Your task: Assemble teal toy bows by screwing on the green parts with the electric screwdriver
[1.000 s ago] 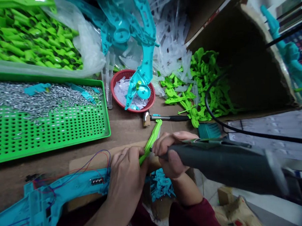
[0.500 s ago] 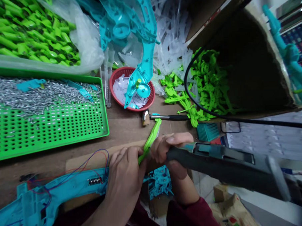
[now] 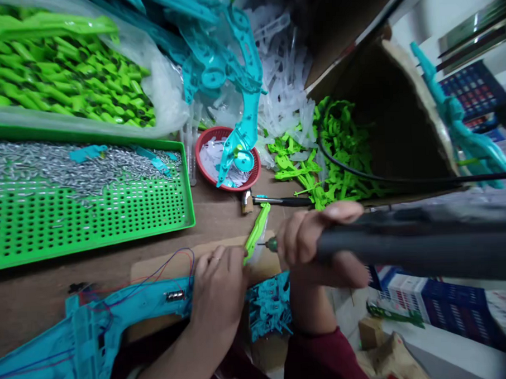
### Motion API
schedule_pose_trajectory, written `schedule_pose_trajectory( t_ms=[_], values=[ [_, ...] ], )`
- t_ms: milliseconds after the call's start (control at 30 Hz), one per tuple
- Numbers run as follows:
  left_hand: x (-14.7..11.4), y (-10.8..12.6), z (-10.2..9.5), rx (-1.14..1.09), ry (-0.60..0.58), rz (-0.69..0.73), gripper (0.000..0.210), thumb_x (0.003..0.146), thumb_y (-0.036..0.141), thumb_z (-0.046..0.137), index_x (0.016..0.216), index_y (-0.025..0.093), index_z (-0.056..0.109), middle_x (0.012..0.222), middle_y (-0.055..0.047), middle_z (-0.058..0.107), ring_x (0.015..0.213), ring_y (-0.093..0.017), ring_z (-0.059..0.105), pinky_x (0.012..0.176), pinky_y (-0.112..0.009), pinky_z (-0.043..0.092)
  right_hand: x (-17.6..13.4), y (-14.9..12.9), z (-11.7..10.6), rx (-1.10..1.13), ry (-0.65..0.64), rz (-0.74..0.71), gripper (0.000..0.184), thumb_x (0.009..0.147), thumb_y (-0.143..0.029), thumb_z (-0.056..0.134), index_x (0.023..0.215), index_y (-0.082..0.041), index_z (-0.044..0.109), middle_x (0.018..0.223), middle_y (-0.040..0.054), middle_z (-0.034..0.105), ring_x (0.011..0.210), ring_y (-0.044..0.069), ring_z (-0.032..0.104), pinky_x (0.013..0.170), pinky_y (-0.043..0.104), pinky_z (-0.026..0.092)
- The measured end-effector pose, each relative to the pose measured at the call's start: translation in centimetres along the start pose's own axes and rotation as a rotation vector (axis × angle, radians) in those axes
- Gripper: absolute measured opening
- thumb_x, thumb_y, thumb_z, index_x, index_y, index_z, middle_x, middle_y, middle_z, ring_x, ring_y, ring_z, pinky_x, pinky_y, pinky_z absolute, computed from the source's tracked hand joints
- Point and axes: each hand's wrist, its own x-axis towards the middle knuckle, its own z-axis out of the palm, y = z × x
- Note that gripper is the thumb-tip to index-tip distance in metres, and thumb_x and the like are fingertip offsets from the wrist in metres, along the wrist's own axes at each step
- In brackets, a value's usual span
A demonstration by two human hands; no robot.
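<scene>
My right hand (image 3: 318,240) is wrapped around a dark electric screwdriver (image 3: 390,248), its body blurred toward the right edge. The thin bit points left, close to a lime-green plastic part (image 3: 257,231); whether it touches cannot be made out. My left hand (image 3: 221,283) is closed on the lower end of that green part, with the fingertips partly hidden. Beneath and left of this hand lies a large turquoise plastic shell (image 3: 132,306) with red and blue wires. A hammer (image 3: 282,201) rests on the bench just beyond the green part.
A green perforated tray (image 3: 111,218) of metal screws stands at left, below a bag of green pieces (image 3: 76,80). A red basket (image 3: 199,161) holds pale parts. A cardboard box (image 3: 418,121) with green parts lies at right, and a black cable (image 3: 403,178) crosses it.
My right hand and the screwdriver have moved right, away from my left hand, so the bit now shows. The left hand stays on the green part. The camera view has shifted slightly.
</scene>
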Motion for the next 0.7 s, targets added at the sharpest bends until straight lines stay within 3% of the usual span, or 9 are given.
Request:
schedule_pose_trajectory(
  t_ms=[67, 167, 300, 500, 700],
  values=[
    [-1.2, -0.1, -1.4, 0.042, 0.06, 0.207, 0.019, 0.093, 0.006, 0.05, 0.104, 0.017, 0.062, 0.102, -0.009, 0.073, 0.096, -0.025, 0.066, 0.086, -0.041, 0.046, 1.9, -1.0, 1.1, -0.033, 0.11, -0.004, 0.024, 0.088, -0.036, 0.061, 0.109, -0.025, 0.057, 0.051, -0.01, 0.046, 0.038, 0.011, 0.047, 0.035, 0.023, 0.046],
    [-3.8, -1.2, -2.7, 0.034, 0.074, 0.48, 0.035, 0.095, 0.005, 0.039, 0.116, 0.017, 0.065, 0.121, -0.007, 0.071, 0.116, -0.023, 0.06, 0.103, -0.042, 0.04, 4.6, -1.0, 2.9, -0.074, 0.143, -0.019, 0.016, 0.084, -0.025, 0.061, 0.099, -0.024, 0.061, 0.052, -0.0083, 0.049, 0.041, 0.011, 0.047, 0.04, 0.024, 0.047],
    [-6.1, -3.0, -1.9, 0.124, -0.007, 0.455, 0.044, 0.096, 0.007, 0.033, 0.126, 0.013, 0.064, 0.132, -0.007, 0.067, 0.124, -0.023, 0.056, 0.107, -0.041, 0.04, 6.3, 1.8, 6.6, 0.008, 0.232, 0.041, 0.015, 0.083, -0.024, 0.056, 0.098, -0.025, 0.055, 0.051, -0.0098, 0.046, 0.039, 0.01, 0.043, 0.038, 0.023, 0.043],
    [-5.9, -3.5, -0.8, 0.224, 0.094, 0.448, 0.041, 0.096, 0.018, 0.042, 0.131, 0.008, 0.062, 0.137, -0.013, 0.063, 0.132, -0.029, 0.053, 0.113, -0.044, 0.037, 5.6, 6.8, 13.1, 0.021, 0.028, 0.138, 0.03, 0.086, -0.041, 0.061, 0.108, -0.028, 0.047, 0.055, -0.0112, 0.046, 0.041, 0.012, 0.049, 0.045, 0.028, 0.048],
    [-5.8, -4.4, -1.1, 0.263, 0.184, 0.503, 0.042, 0.095, 0.017, 0.043, 0.129, 0.004, 0.063, 0.133, -0.014, 0.066, 0.129, -0.028, 0.056, 0.117, -0.045, 0.032, 5.2, 8.9, 15.4, 0.005, 0.014, 0.146, 0.031, 0.085, -0.043, 0.057, 0.11, -0.027, 0.048, 0.055, -0.0101, 0.039, 0.043, 0.012, 0.047, 0.046, 0.027, 0.047]
  ],
)
